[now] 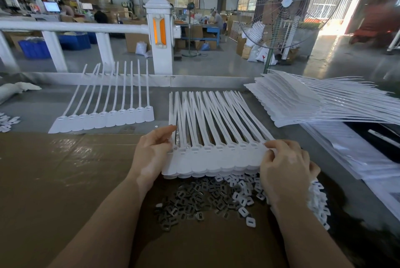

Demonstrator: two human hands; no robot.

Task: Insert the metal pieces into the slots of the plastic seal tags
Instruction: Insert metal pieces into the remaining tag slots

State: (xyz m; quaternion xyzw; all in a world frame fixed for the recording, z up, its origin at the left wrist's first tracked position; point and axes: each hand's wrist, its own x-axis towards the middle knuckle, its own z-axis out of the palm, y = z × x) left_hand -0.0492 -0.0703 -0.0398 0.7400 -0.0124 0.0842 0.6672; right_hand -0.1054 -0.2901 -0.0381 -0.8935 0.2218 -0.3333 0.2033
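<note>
Nearest the tabletop's [54,170] front edge lay a loose pile of small dark metal pieces [190,200], with white plastic caps [244,190] heaped just to its right. Just beyond them, two bare hands held a stacked sheet of white plastic seal tags [216,155] by its ends. The left hand [151,153] gripped the sheet's left edge, fingers curled round it; the right hand [285,166] pinched the right edge, its grip closed on the tags. Farther back towards the far left lay a second row of tags [104,116], well apart. A large stack of tag sheets [303,99] rested at the far right. A standing fan [281,6] rose beyond the far edge.
</note>
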